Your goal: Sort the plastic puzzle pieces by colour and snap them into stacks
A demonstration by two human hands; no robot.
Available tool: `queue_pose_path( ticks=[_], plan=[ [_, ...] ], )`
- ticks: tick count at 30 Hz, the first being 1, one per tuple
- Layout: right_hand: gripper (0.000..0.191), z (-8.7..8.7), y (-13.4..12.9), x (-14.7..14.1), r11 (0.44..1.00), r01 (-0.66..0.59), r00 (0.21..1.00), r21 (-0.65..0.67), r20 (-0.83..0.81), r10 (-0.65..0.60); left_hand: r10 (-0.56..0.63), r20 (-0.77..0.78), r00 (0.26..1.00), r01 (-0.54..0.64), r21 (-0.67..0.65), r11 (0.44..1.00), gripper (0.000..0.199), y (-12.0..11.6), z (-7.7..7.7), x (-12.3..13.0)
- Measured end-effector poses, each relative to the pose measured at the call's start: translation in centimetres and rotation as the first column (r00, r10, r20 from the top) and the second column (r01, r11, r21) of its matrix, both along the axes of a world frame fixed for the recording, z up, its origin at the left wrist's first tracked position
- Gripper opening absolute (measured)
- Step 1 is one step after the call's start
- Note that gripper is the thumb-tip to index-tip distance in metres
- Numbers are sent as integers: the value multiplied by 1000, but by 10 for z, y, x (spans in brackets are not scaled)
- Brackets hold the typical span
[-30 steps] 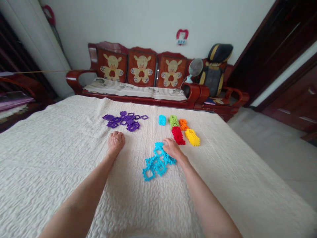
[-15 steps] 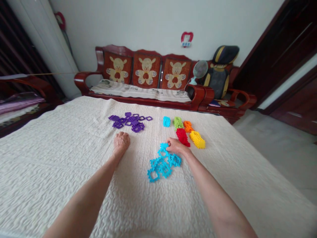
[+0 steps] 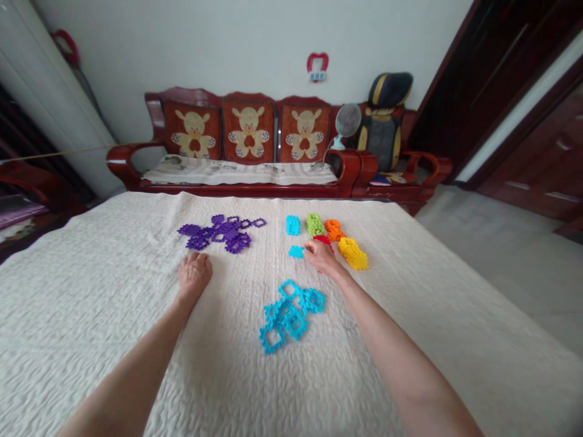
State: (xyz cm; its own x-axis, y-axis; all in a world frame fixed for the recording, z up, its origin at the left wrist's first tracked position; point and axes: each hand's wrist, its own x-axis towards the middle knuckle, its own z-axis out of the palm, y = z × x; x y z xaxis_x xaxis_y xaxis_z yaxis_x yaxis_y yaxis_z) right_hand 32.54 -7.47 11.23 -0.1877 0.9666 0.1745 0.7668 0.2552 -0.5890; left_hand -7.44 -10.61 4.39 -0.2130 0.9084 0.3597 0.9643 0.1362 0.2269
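Between the fingertips of my right hand (image 3: 321,256) is a small light-blue piece (image 3: 296,251), held over the cloth between the blue pile and the blue stack. My left hand (image 3: 195,271) rests on the cloth with its fingers curled and nothing seen in it, just below a spread of purple pieces (image 3: 223,233). Nearer to me lies a loose pile of blue pieces (image 3: 291,312). A blue stack (image 3: 293,225) stands beyond the held piece. Beside it are green (image 3: 314,225) and orange (image 3: 334,229) stacks. My right hand partly hides the red stack (image 3: 325,241); a yellow stack (image 3: 353,254) lies to its right.
A quilted cream cloth (image 3: 91,291) covers the table. Behind it stands a wooden sofa (image 3: 237,190) with bear-patterned cushions. A small fan (image 3: 348,120) and a chair with a massage cushion (image 3: 381,136) are at the back right.
My right hand has lifted the light-blue piece off the near pile and carried it away toward the blue stack. My left hand stays curled on the cloth. The view has shifted to the right.
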Motion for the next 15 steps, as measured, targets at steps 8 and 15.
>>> queue_pose_path(
  ticks=[8, 15],
  plan=[
    [31, 9, 68, -17, 986, -32, 963, 164, 271, -14, -3, -54, 999, 4, 13, 1000, 34, 0, -6, -1],
    [32, -1, 104, -19, 991, -12, 948, 132, 315, -31, 8, -73, 997, -7, 2, 1000, 34, -1, -6, -2]
  ],
)
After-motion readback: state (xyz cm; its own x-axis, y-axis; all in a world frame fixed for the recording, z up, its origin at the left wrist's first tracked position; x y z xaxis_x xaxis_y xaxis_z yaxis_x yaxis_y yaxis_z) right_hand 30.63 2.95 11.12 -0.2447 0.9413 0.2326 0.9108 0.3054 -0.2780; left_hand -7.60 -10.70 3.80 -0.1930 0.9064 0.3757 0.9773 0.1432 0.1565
